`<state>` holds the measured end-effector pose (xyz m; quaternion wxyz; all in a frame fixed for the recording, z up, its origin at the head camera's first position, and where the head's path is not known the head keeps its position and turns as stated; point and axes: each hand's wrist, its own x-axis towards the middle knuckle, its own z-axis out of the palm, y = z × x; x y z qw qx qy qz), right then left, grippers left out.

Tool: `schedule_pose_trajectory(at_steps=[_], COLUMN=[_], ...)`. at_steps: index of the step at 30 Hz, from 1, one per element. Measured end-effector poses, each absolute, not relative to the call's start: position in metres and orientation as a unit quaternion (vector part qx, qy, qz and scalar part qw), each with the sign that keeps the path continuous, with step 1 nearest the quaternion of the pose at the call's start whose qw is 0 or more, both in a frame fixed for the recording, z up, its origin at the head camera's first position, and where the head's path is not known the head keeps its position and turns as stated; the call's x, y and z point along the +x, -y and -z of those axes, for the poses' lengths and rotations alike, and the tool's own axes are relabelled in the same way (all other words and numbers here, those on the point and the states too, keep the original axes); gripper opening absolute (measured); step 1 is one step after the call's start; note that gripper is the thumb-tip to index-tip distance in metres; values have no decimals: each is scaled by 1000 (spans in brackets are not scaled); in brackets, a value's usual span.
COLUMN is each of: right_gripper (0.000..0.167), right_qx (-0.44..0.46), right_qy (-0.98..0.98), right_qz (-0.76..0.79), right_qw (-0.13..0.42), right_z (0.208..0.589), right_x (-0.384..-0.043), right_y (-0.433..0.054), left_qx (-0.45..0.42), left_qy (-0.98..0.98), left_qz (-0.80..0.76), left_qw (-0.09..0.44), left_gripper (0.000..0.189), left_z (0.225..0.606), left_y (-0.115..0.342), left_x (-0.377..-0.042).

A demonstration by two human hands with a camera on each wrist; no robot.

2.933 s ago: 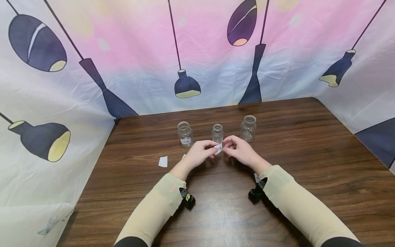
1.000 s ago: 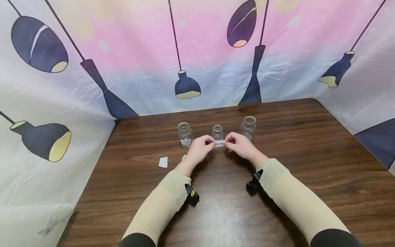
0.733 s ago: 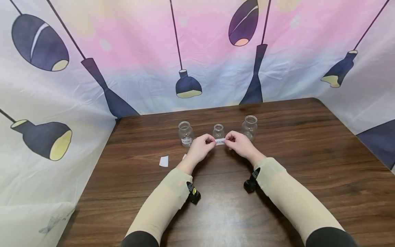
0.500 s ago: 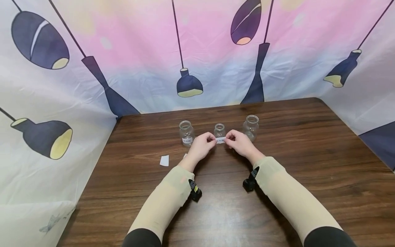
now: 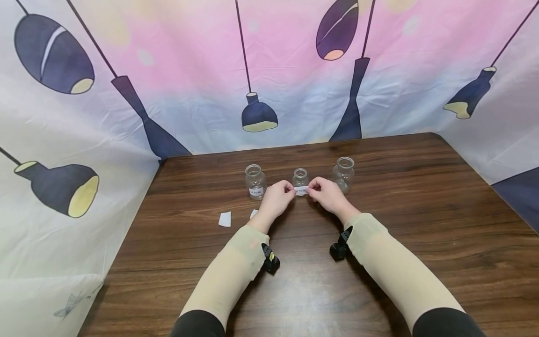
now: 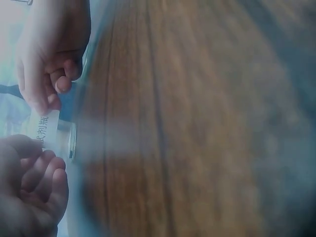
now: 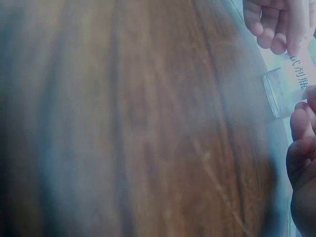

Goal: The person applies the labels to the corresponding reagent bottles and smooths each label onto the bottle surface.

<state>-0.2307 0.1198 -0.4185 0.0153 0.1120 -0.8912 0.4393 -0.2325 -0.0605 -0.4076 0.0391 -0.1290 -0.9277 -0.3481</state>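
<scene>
Both hands pinch a small white label point(image 5: 301, 190) with printed characters, one at each end. It lies flat across the front of the small glass jar point(image 5: 300, 176), which stands upright between the hands. My left hand point(image 5: 275, 200) has thumb and forefinger on the label's left end; my right hand point(image 5: 330, 194) pinches its right end. In the left wrist view the label point(image 6: 44, 129) overlaps the jar's side, with the jar's rim point(image 6: 73, 141) showing beside it. The right wrist view shows the label point(image 7: 299, 73) stretched between both hands' fingertips.
To the left stands a glass jar point(image 5: 254, 180) bearing a similar white label. A wider glass jar point(image 5: 344, 174) stands behind the right hand. A white paper piece point(image 5: 225, 219) lies on the wooden table point(image 5: 181, 252), and another point(image 5: 253, 214) shows partly by the left wrist.
Earlier the left hand held the label tilted, with the right hand beside it. Both hands then pulled it straight and moved it forward and up against the small jar's front.
</scene>
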Motion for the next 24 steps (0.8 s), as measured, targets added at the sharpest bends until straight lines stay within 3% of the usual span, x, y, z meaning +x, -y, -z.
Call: schedule_pose_trajectory(at_steps=[20,24], right_gripper=[13,18], right_qx=[105,95], right_qy=[897,897], right_qz=[-428,-432], right_qw=[27,17], right_z=[420,421], right_x=[-229,-229], right_y=[-115,-116], left_qx=[-121,-118], left_qy=[928,917], left_qz=[349,379], left_qw=[46,47], left_gripper=[10,18], left_z=[413,413], left_y=[62,64], left_x=[-235,-235])
